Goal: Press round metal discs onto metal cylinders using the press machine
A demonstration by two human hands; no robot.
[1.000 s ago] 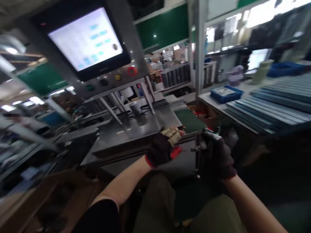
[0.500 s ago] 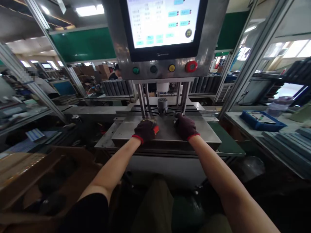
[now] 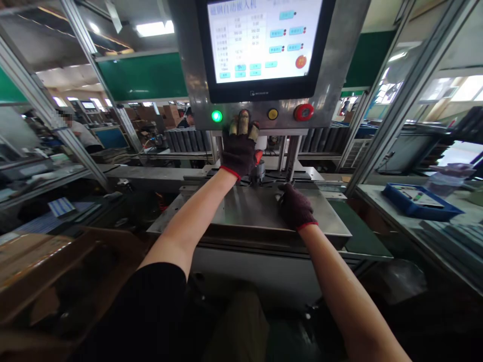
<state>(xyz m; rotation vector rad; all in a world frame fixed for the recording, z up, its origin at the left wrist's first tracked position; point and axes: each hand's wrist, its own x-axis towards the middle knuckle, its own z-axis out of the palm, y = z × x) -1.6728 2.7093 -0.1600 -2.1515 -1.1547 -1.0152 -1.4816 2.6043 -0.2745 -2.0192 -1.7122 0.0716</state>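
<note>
My left hand [image 3: 241,146], in a dark glove with worn fingertips, reaches up to the machine's control panel [image 3: 324,85]. Its fingers are stretched out over the spot of the dark button, covering it. Beside them glows a green button [image 3: 216,116]; a yellow button [image 3: 272,114] and a red emergency stop button [image 3: 304,112] sit to the right. Partly behind my left hand, a grey cylindrical part [image 3: 259,170] stands in the machine. Over the metal plate [image 3: 245,208] my gloved right hand [image 3: 296,206] is closed, a small pale bit showing at its fingers that I cannot make out.
A lit touchscreen [image 3: 260,42] tops the panel. Metal posts [image 3: 292,156] rise behind the plate. At right, a blue tray [image 3: 420,201] sits on a side table; a cardboard box [image 3: 86,251] lies at lower left. Other people are in the left background.
My left hand has risen from the metal plate to the panel's buttons. The green button has lit, and the screen's round icon turned red-orange. My right hand stays over the plate.
</note>
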